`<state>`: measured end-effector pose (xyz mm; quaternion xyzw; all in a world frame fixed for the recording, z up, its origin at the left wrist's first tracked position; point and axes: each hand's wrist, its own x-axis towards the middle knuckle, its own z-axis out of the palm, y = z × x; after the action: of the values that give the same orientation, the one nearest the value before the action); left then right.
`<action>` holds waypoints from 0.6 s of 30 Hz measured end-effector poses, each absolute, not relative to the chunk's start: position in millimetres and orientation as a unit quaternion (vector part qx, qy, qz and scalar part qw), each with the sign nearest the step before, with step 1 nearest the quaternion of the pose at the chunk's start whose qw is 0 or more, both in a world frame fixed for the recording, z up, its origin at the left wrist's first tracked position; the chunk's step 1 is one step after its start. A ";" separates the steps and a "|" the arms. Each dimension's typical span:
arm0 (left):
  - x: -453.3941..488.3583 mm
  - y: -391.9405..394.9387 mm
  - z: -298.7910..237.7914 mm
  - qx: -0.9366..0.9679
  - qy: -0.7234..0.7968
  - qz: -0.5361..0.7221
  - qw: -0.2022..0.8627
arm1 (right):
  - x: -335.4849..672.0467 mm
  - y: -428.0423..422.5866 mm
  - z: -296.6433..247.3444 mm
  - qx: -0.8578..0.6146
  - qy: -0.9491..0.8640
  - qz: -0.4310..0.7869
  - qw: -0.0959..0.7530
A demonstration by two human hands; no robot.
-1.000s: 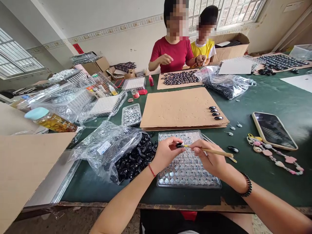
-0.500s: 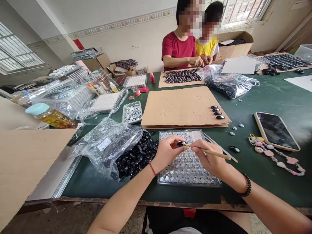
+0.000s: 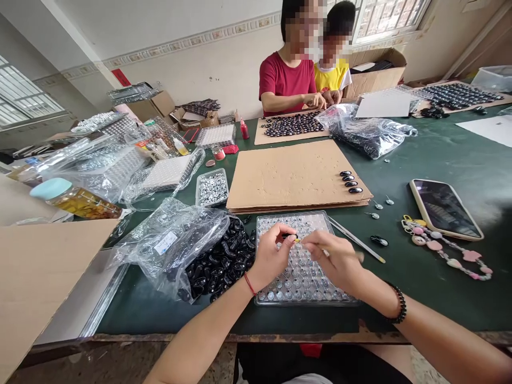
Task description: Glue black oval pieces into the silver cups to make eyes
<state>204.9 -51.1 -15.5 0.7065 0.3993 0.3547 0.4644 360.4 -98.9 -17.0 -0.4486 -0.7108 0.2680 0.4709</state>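
Over a clear plastic tray (image 3: 308,294) of small round silver pieces, my left hand (image 3: 274,255) pinches a small glossy black oval piece (image 3: 288,236). My right hand (image 3: 334,258) is closed around a thin wooden stick (image 3: 340,250), blurred at its rear end. Its tip is close to the black piece; whether they touch I cannot tell. Left of the tray, a clear plastic bag (image 3: 172,234) spills a heap of black pieces (image 3: 224,256). Behind the tray, several finished-looking black pieces (image 3: 351,183) lie in a column on a cardboard sheet (image 3: 288,173).
A white stick (image 3: 360,242), a black piece (image 3: 379,241) and a phone (image 3: 446,208) with a beaded strap (image 3: 456,258) lie to the right. A box of silver parts (image 3: 212,188) and a drink bottle (image 3: 76,198) stand left. Two people (image 3: 290,80) work across the table.
The whole view has shifted slightly. My left hand still holds the black piece; the stick in my right hand has changed angle and its rear end is now blurred.
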 end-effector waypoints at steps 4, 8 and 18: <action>203.8 -49.9 -15.5 0.696 0.395 0.362 0.478 | 364.2 -92.1 -9.9 -0.399 -0.520 0.537 0.531; 204.0 -46.4 -14.7 0.679 0.371 0.340 0.535 | 365.8 -85.8 -12.7 -0.436 -0.501 0.520 0.537; 207.7 -49.8 -15.8 0.723 0.355 0.313 0.503 | 363.0 -77.5 -24.3 -0.508 -0.566 0.432 0.485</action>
<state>207.7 -49.8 -15.8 0.7230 0.3552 0.3126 0.5034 363.0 -77.5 -24.3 -0.5077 -0.5659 0.4323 0.4849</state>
